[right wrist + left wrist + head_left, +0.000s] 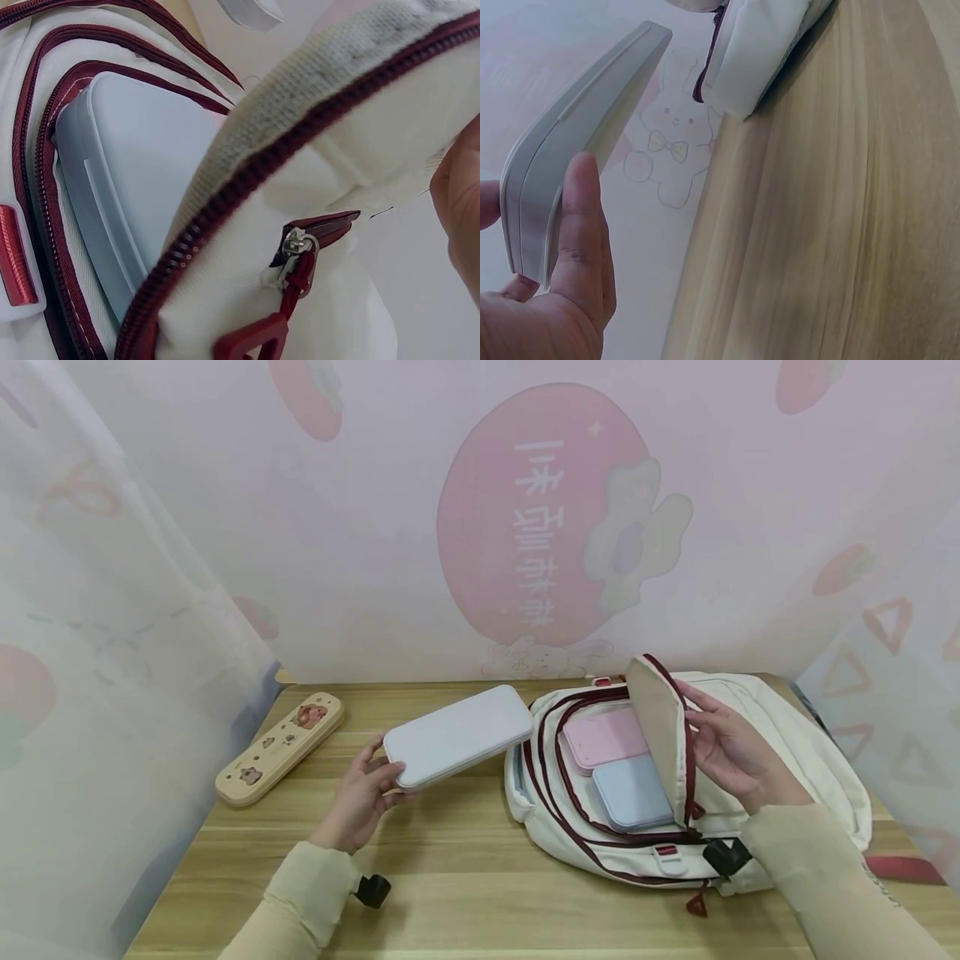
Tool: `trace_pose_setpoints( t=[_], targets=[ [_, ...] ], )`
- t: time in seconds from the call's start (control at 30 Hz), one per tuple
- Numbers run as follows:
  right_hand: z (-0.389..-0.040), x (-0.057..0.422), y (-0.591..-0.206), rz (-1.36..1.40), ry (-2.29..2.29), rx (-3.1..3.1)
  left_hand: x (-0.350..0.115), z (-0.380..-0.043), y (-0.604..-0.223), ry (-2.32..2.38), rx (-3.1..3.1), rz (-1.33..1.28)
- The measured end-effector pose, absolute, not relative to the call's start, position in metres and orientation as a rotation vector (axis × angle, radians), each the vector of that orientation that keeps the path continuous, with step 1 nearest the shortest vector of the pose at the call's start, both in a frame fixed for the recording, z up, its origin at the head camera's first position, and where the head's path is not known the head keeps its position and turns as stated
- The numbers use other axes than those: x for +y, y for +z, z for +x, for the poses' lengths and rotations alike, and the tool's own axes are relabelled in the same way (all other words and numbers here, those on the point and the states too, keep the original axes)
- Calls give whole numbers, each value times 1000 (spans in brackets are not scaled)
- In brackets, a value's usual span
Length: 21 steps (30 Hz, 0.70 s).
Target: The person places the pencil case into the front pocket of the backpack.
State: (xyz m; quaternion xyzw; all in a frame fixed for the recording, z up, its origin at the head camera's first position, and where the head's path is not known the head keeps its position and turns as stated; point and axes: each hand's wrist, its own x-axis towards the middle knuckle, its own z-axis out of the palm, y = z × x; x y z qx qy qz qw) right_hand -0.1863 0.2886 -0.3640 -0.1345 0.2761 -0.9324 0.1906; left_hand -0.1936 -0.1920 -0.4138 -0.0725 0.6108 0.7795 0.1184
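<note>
My left hand (362,802) grips the near left end of a flat white case (459,733), thumb on top. The case is raised over the table, its far end close to the backpack's left side. In the left wrist view, the white case (574,131) shows its rounded edge and seam between thumb and fingers. The white backpack (802,752) with dark red zippers lies on its back, front pocket unzipped. My right hand (726,745) pinches the edge of the pocket flap (660,735) and holds it up. Inside sit a pink case (603,735) and a light blue case (633,789).
A cream pencil case (281,749) with cartoon animals lies at the table's left side. Printed curtains (375,527) hang behind the wooden table (465,893). A red zipper pull (697,904) dangles at the backpack's near side, and a red strap (903,869) lies to its right.
</note>
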Motion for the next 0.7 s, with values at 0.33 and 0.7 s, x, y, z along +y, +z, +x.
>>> trace_pose_setpoints(
  t=[0.33, 0.7],
  targets=[
    [-187, 288, -365, -382, -2614, 766, -183, -191, -414, 2254, 1789, -163],
    [-187, 289, -365, -388, -2612, 771, -168, -188, -415, 2208, 1775, -102]
  ],
)
